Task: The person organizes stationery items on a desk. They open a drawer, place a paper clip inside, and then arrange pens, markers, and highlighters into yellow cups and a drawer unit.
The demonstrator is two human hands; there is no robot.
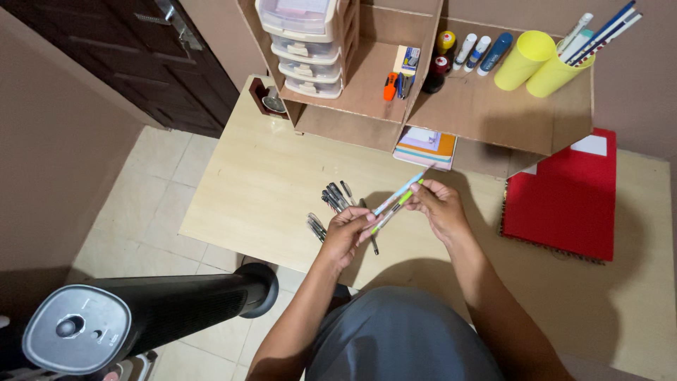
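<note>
Two pens, blue-barrelled pen (402, 191) and green-tipped pen (392, 212), held together over the desk (254, 190), slanting from 7 toward 1 o'clock. Left hand (345, 233) closed on their lower ends, right hand (438, 209) pinching the upper ends with its fingertips. Looks like light, rigid plastic with smooth barrels, so probably slippery if held loosely; mid-barrel or near the ends is the safe hold, and the two can roll against each other.

Loose dark pens (337, 197) lie on the desk at 10 o'clock from the left hand, a smaller cluster (316, 227) at 9, one more partly under the hands. They sit close to the wrists.

Cardboard organiser (486, 106) at 12 o'clock: two yellow cups (525, 60), the right one with pens, markers, glue bottles, clear drawer unit (303, 42). Stack of notebooks (425, 147) under its shelf. Red spiral notebook (564, 201) at 3 o'clock. Black tower fan (141, 317) at 8 o'clock, off the desk.
</note>
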